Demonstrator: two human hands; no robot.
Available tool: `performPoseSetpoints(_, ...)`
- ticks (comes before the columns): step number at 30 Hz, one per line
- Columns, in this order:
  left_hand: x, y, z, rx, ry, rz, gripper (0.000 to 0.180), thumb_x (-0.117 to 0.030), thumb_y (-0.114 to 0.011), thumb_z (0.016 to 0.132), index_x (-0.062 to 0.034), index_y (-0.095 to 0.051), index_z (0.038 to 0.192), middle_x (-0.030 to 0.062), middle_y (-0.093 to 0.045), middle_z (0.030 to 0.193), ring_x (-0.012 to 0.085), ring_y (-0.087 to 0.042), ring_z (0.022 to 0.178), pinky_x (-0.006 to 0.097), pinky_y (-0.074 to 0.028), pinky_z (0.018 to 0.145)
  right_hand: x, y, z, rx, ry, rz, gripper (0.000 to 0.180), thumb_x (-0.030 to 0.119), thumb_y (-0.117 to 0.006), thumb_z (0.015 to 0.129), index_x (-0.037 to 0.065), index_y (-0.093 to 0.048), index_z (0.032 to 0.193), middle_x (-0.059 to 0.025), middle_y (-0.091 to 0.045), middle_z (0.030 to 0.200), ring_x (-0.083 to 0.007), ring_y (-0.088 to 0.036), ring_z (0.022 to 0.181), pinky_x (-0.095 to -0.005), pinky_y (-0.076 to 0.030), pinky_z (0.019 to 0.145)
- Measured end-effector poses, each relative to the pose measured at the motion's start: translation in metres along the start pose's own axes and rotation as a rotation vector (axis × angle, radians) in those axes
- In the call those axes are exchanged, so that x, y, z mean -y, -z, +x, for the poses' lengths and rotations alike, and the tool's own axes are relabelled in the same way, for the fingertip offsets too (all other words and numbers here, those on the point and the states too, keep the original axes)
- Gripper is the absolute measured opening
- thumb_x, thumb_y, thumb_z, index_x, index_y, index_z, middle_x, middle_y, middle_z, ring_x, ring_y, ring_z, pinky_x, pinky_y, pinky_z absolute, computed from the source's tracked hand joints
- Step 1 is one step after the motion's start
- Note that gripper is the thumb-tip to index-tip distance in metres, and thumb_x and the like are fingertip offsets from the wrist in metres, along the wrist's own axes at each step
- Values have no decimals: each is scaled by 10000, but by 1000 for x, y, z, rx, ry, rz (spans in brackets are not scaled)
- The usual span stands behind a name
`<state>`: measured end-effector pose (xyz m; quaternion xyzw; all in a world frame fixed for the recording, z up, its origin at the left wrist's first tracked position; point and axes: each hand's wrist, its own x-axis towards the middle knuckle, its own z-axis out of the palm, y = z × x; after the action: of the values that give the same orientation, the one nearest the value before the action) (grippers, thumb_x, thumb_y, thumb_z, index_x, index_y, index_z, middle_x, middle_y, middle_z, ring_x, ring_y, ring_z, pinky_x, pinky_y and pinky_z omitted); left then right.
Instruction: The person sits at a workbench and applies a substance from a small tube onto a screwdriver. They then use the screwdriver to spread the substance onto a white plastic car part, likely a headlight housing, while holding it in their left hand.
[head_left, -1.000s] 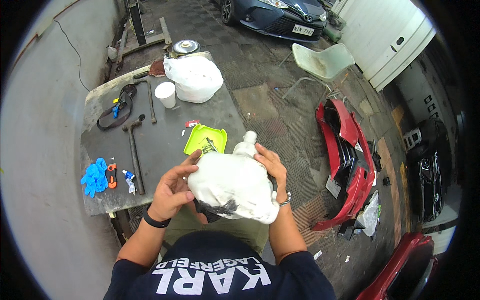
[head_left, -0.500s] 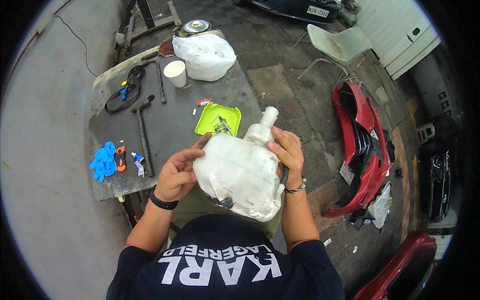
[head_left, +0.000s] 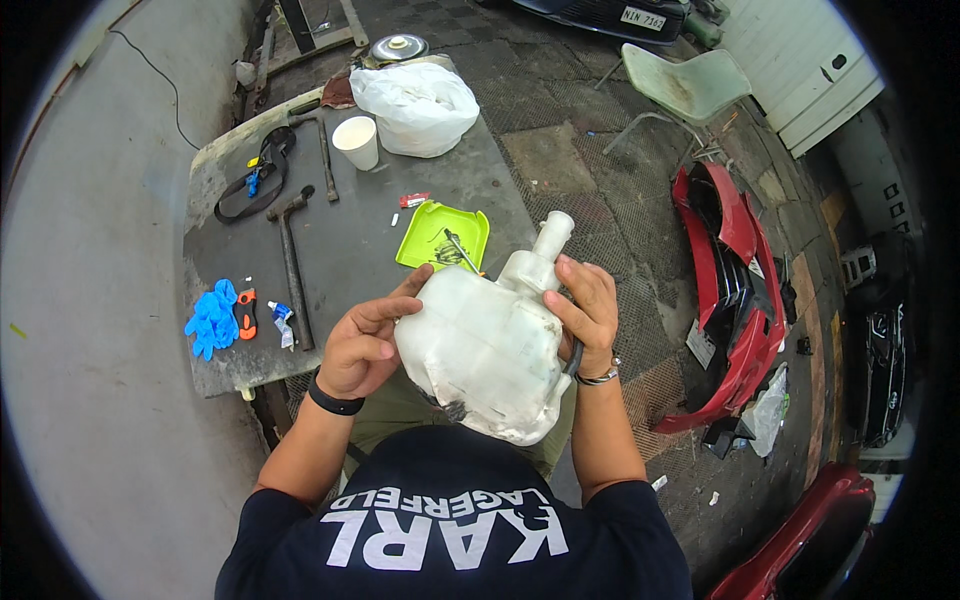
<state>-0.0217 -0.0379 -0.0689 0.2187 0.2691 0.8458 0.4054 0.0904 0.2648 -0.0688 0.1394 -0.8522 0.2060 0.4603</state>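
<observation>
Object: translucent white, bulky plastic tank with a tubular neck [head_left: 485, 345], held above the lap, off the near edge of the dark grey counter [head_left: 360, 225].

Grip: the left grip [head_left: 362, 348] grasps the tank's left edge, loosely curled; any contact underneath is hidden. The right grip [head_left: 588, 315] grasps the right side just below the neck. Judgement: the spread hold probably balances a bulky body and keeps its broad face turned up for viewing.

Placement: the shallow lime-green plastic tray [head_left: 420, 225] lies just beyond the tank, presumably to keep its small dark pieces together within reach. The long-handled dark metal hammer [head_left: 290, 265] and crumpled blue gloves [head_left: 211, 320] lie farther left, apparently set aside to leave working room.

Orientation: neck points far and slightly right. Long axis, neck included, runs obliquely from near left to far right; the dark-smudged corner is at the near left.
</observation>
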Motion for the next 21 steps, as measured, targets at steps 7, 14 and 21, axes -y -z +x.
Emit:
performPoseSetpoints(7,0,-2,-1,-233,86,89,426,-113,-665,978,32,-650,1378,151,-437,1645,286,-484,1454,456,-371,1226,-2,-5,-6,84,-52,41,267,195,-733,858,125,-794,1109,-182,-739,1284,-354,-711,1184,-489,-505,1013)
performPoseSetpoints(14,6,7,-8,-262,24,91,543,-213,-613,1076,27,-463,1540,156,-590,1483,241,-574,1369,412,-455,1166,-1,-15,11,169,-72,104,273,115,-636,894,54,-773,1123,-204,-734,1273,-385,-716,1124,-490,-521,972)
performPoseSetpoints(21,-19,23,-32,-242,9,52,472,-176,-603,1082,57,-520,1483,153,-644,1410,244,-642,1278,393,-504,1113,-1,-30,53,352,-117,313,384,232,-695,876,32,-764,1196,-167,-746,1283,-335,-716,1131,-437,-504,982)
